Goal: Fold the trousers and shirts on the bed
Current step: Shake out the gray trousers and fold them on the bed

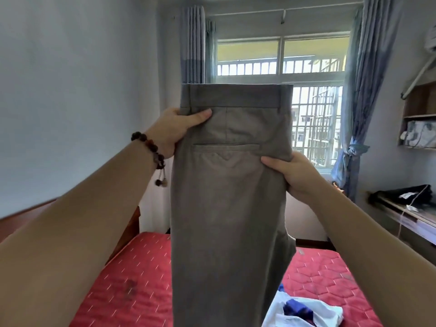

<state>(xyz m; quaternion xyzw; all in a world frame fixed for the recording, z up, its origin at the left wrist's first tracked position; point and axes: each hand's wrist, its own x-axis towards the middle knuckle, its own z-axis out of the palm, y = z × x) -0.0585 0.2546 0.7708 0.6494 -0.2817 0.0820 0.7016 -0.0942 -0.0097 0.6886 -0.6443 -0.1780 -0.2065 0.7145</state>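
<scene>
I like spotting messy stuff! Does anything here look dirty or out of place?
Yes. The red mattress has a dark smudge on its left side, like a stain. At the lower right a white and blue garment lies crumpled, not yet folded. The grey trousers look fine, held up by the left hand and right hand.

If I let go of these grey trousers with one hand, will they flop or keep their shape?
Probably flop: the grey trousers hang limp below the left hand and right hand. The waistband looks stiffer, staying flat on top. The cloth seems light and not slippery, since pinches hold it.
</scene>
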